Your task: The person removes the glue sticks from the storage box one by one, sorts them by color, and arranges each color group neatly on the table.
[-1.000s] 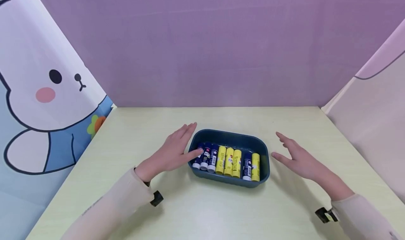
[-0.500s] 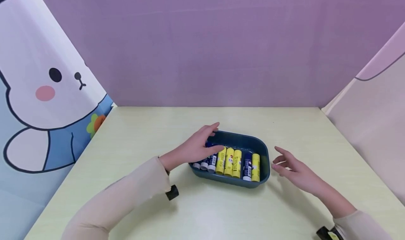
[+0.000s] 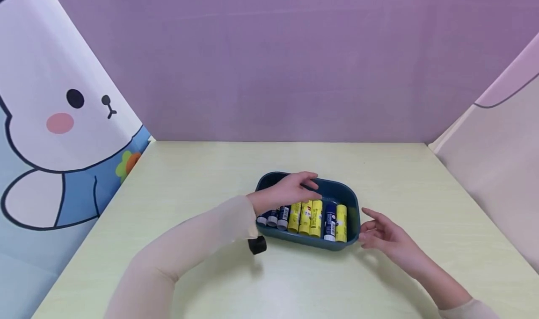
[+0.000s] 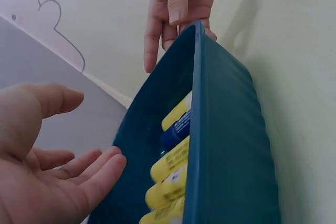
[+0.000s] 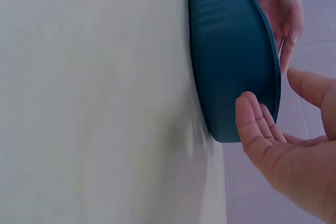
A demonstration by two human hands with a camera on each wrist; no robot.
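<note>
A dark teal tray holds a row of glue sticks, some yellow and some dark blue with white ends. Above the tray hovers my left hand, its fingers loosely bent and holding nothing; it hides part of the left sticks. In the left wrist view a gap shows between its thumb and fingers, over the tray's opening. My right hand is at the tray's right end, fingers relaxed and empty. In the right wrist view its fingertips overlap the tray's end wall; contact I cannot tell.
The tray stands on a pale green table. Behind the table hangs a purple cloth. A cartoon-printed cloth hangs at the left, and a pale one at the right.
My left hand has moved rightward from the tray's left end to above its middle. My right hand has shifted slightly nearer and lower, its fingers more bent than before. The sticks look unchanged.
</note>
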